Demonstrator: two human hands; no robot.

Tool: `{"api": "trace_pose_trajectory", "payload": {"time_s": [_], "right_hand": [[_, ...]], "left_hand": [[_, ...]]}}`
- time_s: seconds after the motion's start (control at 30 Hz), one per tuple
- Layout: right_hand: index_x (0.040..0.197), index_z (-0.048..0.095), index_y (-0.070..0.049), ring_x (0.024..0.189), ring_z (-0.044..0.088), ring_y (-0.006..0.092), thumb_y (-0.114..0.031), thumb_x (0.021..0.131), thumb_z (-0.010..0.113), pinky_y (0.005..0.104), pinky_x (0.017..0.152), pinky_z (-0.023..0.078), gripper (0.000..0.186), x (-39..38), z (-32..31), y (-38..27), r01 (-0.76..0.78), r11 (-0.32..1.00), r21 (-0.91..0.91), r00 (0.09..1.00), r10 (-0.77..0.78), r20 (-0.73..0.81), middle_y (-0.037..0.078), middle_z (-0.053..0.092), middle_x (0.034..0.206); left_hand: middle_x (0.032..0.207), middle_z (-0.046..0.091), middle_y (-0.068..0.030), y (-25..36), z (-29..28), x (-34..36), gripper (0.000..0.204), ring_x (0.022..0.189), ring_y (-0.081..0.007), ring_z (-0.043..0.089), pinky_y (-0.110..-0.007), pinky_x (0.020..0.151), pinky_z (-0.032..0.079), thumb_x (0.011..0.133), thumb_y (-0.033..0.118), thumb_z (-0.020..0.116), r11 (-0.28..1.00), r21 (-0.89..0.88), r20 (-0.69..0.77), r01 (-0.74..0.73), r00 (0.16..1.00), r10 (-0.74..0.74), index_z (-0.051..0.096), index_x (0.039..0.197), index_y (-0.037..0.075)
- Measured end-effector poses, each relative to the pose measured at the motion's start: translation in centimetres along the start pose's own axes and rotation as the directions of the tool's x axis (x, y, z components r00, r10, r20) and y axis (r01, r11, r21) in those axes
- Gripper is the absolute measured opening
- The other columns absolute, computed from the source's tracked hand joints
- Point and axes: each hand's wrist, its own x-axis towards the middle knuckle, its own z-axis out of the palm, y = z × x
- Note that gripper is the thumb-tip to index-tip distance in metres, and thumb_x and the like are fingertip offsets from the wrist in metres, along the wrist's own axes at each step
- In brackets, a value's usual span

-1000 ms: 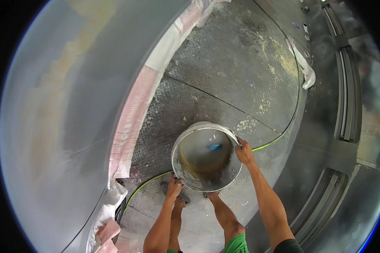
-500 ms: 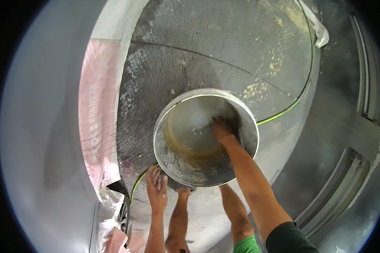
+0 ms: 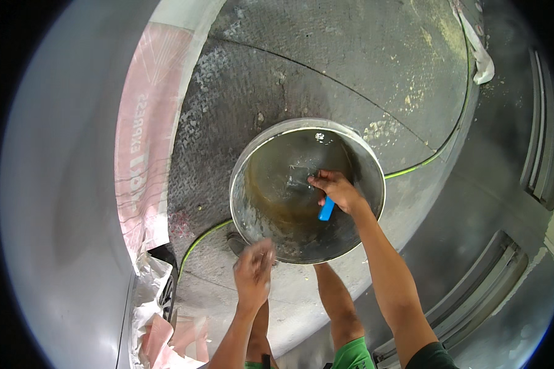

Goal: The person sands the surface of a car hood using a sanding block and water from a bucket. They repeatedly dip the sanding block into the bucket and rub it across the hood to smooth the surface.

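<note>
A large metal-grey bucket (image 3: 240,209) with a pale rim and murky liquid inside stands in front of me by my feet. My right hand (image 3: 333,190) is over the liquid, inside the rim's circle, closed on a small blue object (image 3: 326,209); a dark, flat piece near my fingertips is hard to make out. My left hand (image 3: 253,270) is at the bucket's near left rim, its fingers bent and smeared by motion; I cannot tell whether it touches the rim or holds anything.
A grey curved panel (image 3: 61,184) fills the left, edged with pink-and-white masking sheet (image 3: 141,123) and crumpled plastic (image 3: 151,289). Grey panels with slots (image 3: 505,184) line the right. A green hose (image 3: 406,169) crosses the stained floor (image 3: 301,74), and a white cloth (image 3: 480,61) lies upper right.
My right hand left the bucket's rim, reached into the liquid, and now holds the blue object that was lying there. My left hand let go of the rim and has since moved rightward toward it.
</note>
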Motion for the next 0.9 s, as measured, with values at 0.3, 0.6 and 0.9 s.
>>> {"api": "trace_pose_trajectory", "payload": {"time_s": [0.3, 0.6, 0.9], "right_hand": [[0.094, 0.061, -0.002, 0.056, 0.052, 0.0141, -0.022, 0.092, 0.063, 0.0293, 0.054, 0.045, 0.020, -3.4, 0.0, -3.0, 0.087, 0.970, 0.227, 0.978, -0.040, -0.204, 0.006, 0.057, 0.077], [0.095, 0.060, 0.000, 0.079, 0.055, 0.0117, 0.003, 0.084, 0.054, 0.0249, 0.072, 0.044, 0.013, -4.3, 6.8, -0.2, 0.620, 0.750, 0.230, 0.658, -0.337, -0.674, 0.005, 0.057, 0.090], [0.115, 0.065, 0.000, 0.095, 0.063, 0.0362, -0.003, 0.085, 0.068, 0.0389, 0.089, 0.050, 0.031, -8.4, 6.0, 1.9, 0.453, 0.578, -0.679, 0.670, -0.723, -0.168, 0.018, 0.063, 0.103]], "left_hand": [[0.099, 0.070, -0.0104, -2.2, 6.0, 14.0, 0.031, 0.089, -0.0124, 0.063, -0.030, 0.075, 0.050, 0.094, 0.019, 0.064, 0.967, 0.133, 0.282, 0.215, 0.928, -0.245, 0.060, 0.117, -0.002], [0.097, 0.067, -0.0024, 0.4, 7.2, 9.5, 0.021, 0.080, -0.0081, 0.061, -0.026, 0.068, 0.052, 0.096, 0.023, 0.064, 0.752, -0.464, 0.200, 0.467, 0.883, -0.425, 0.064, 0.107, 0.006], [0.093, 0.068, 0.0014, -0.8, 6.9, 9.5, 0.017, 0.076, -0.0033, 0.058, -0.020, 0.064, 0.047, 0.095, 0.019, 0.065, 0.763, -0.528, 0.085, 0.373, 0.917, -0.389, 0.064, 0.107, 0.008]]}}
